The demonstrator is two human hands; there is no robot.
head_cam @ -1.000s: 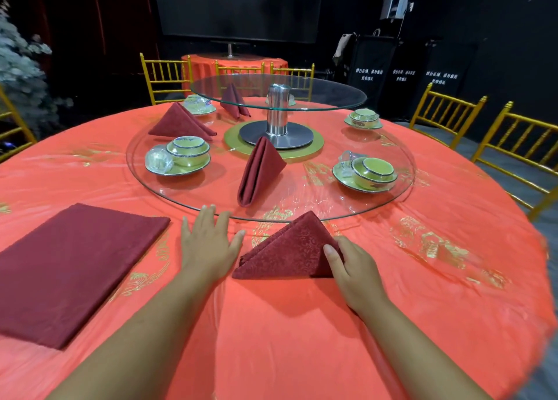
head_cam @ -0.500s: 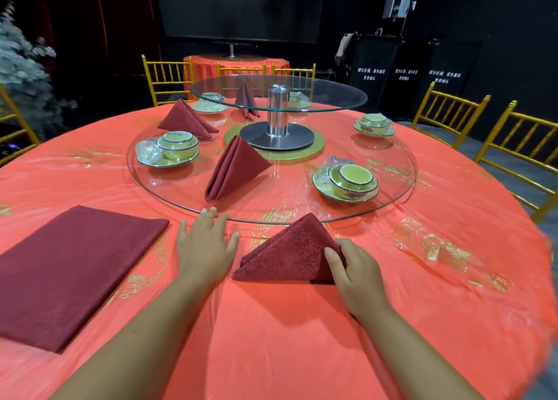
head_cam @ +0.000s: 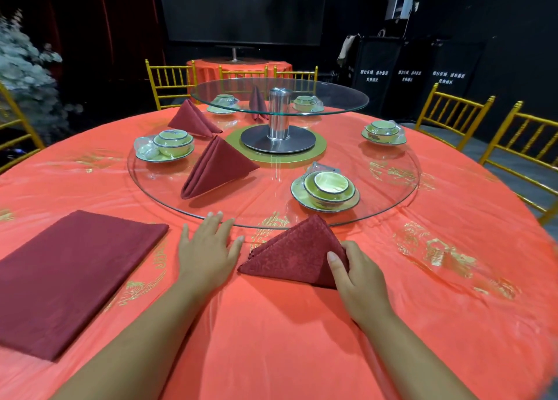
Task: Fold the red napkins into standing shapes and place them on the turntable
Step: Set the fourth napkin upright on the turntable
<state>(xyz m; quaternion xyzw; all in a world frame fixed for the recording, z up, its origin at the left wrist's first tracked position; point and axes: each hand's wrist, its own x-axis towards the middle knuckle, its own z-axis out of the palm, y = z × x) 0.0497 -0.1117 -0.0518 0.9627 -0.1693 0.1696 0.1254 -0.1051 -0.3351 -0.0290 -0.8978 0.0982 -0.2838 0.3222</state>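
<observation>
We list: one folded triangular napkin on the tablecloth, just before the glass turntable's near rim. Our right hand pinches its right corner, thumb on the front face. Our left hand lies flat, fingers spread, fingertips at that rim. One standing napkin is on the turntable.

Gold chairs ring the orange-clothed surface. Behind stand black walls, a dark screen and a frosted tree.
</observation>
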